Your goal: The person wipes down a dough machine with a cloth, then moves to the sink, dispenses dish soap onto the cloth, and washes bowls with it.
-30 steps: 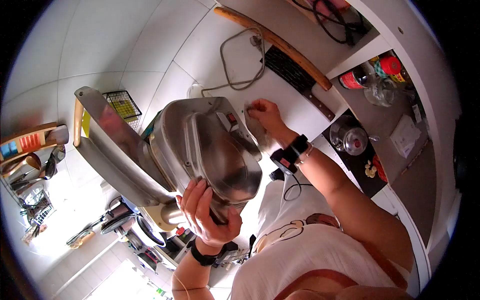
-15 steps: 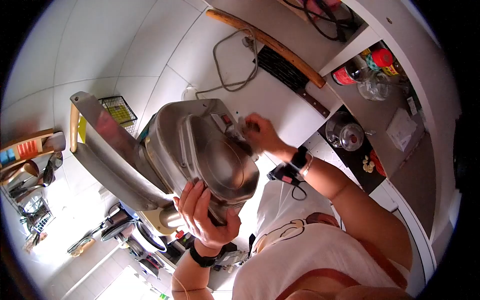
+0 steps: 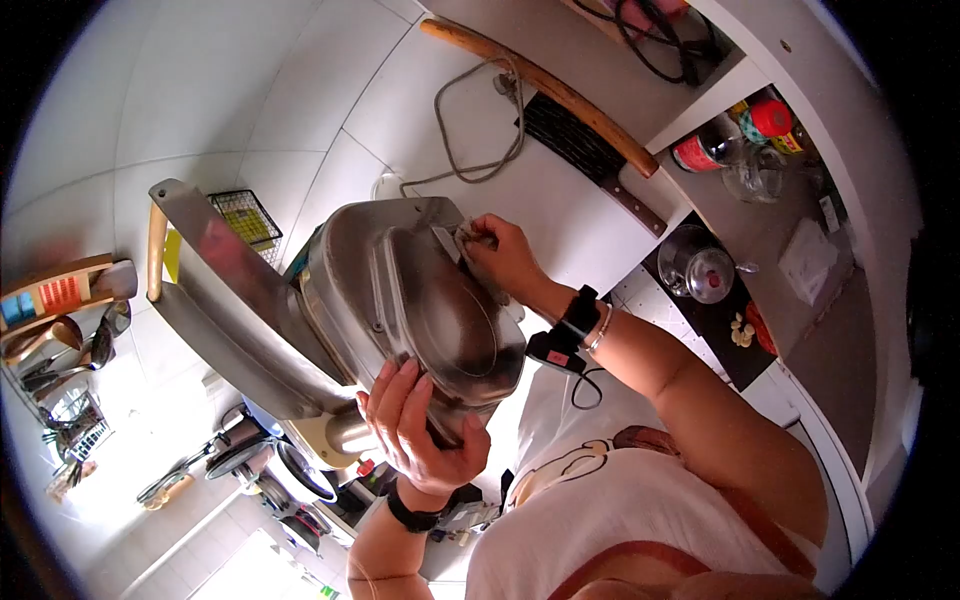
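A stainless-steel kitchen appliance (image 3: 350, 290) stands tilted in this view, with a rounded body and a recessed metal end face. My left hand (image 3: 420, 430) grips its lower corner, fingers on the metal and thumb on the near side. At the upper edge, my right hand (image 3: 500, 262) pinches a small grey crumpled piece (image 3: 466, 232), perhaps a cloth or scouring pad, against the steel. The fingers partly hide it. A long curved steel tray (image 3: 230, 330) adjoins the body on the left.
Behind the appliance lie a looped cord (image 3: 440, 130), a dark-bladed knife (image 3: 632, 206) and a long wooden stick (image 3: 540, 80). Jars (image 3: 708, 145) fill a shelf at right, above a glass-lidded pot (image 3: 708, 275) and garlic cloves (image 3: 741, 331). Utensils (image 3: 60, 350) hang at left.
My right hand has moved slightly up and left along the appliance's upper edge, and the grey piece now covers the small reddish spot. My left hand keeps its hold.
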Demonstrator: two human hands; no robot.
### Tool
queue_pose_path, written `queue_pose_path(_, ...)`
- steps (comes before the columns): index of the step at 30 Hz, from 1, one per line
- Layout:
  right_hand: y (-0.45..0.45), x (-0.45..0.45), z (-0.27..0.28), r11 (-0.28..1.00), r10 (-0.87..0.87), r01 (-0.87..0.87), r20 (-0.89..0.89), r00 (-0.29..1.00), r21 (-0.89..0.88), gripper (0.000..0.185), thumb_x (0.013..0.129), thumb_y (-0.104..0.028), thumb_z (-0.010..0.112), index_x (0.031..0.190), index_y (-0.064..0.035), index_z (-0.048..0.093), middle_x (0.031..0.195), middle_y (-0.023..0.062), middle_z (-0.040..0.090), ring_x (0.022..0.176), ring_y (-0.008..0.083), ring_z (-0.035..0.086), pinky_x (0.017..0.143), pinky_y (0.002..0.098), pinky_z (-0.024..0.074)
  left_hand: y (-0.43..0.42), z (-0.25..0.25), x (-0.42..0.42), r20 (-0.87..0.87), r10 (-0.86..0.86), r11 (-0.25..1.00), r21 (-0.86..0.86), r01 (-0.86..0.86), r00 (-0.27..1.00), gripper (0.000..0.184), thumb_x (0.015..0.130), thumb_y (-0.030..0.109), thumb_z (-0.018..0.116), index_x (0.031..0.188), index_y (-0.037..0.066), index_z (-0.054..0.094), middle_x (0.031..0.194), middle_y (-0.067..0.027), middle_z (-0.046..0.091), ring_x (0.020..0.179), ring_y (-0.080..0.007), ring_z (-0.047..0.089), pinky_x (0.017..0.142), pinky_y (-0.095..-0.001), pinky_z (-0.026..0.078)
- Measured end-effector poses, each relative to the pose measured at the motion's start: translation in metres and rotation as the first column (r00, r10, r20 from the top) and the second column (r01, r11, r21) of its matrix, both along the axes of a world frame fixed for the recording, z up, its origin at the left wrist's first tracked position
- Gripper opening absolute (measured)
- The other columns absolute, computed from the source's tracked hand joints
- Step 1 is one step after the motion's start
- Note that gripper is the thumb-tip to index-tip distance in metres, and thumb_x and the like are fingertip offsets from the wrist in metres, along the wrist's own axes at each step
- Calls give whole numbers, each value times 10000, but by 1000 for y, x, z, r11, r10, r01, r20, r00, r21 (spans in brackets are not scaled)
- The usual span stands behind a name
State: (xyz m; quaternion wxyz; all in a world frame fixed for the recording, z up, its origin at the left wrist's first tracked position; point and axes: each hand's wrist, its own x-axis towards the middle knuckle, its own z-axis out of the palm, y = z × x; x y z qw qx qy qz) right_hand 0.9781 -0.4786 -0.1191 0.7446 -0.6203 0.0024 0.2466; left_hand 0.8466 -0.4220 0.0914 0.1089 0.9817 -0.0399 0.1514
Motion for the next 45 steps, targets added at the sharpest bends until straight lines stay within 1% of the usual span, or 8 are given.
queue_pose_path(2,0,3,-1,994,-2,21,174,985,-106,224,770,-92,635,946,28,563,883,134,622,831,211,589,769,314,463,0,2,1,-7,-4,1000,-4,4,1000,462,762,251,574,1141,0,489,1155,-175,521,1124,-340,483,1018,-455,273)
queue_pose_path(5,5,11,-3,998,-53,55,175,983,-11,215,759,-102,636,920,22,566,863,151,622,798,225,593,746,320,464,0,2,3,1,-16,1000,-12,16,1000,465,767,257,577,1143,-2,488,1155,-175,522,1122,-339,485,1018,-452,272)
queue_pose_path(27,8,21,-12,999,-8,6,50,999,38,213,721,-118,670,856,33,605,784,120,622,737,191,577,686,313,469,0,2,3,-17,4,1000,-3,-4,1000,480,759,262,587,1150,3,486,1170,-169,511,1137,-336,474,1024,-454,260)
queue_pose_path(33,5,21,-13,997,60,-55,87,994,-57,198,715,-107,669,847,25,602,765,108,620,723,160,564,669,293,463,-1,3,4,-14,2,1000,-8,-2,1000,479,764,270,584,1150,3,487,1164,-170,512,1129,-340,477,1015,-452,270)
queue_pose_path(35,13,32,-15,996,43,-44,17,999,80,191,711,-107,670,840,18,604,762,107,617,733,151,560,678,288,460,-2,4,4,-27,6,1000,4,-6,1000,479,781,270,556,1176,14,469,1186,-168,506,1148,-332,465,1022,-456,271)
queue_pose_path(39,-12,20,-15,990,143,-138,147,979,-43,208,719,-98,663,888,6,599,782,87,613,737,152,558,686,288,462,0,2,3,-27,0,1000,3,0,1000,473,798,268,527,1199,29,452,1210,-165,497,1173,-322,449,1034,-462,269)
queue_pose_path(41,-29,5,-20,983,128,-132,40,991,130,197,765,-23,613,957,-22,571,857,34,573,764,114,518,700,249,441,1,2,2,-30,1,1000,4,-1,1000,469,797,268,524,1195,30,454,1209,-163,498,1172,-320,450,1035,-462,269)
queue_pose_path(45,-38,12,-28,957,105,-22,-275,956,288,245,816,-37,598,1052,-17,538,933,46,576,825,95,536,743,235,453,0,3,2,-37,9,1000,20,-8,999,465,790,268,512,1188,35,457,1208,-157,500,1168,-317,454,1036,-459,272)
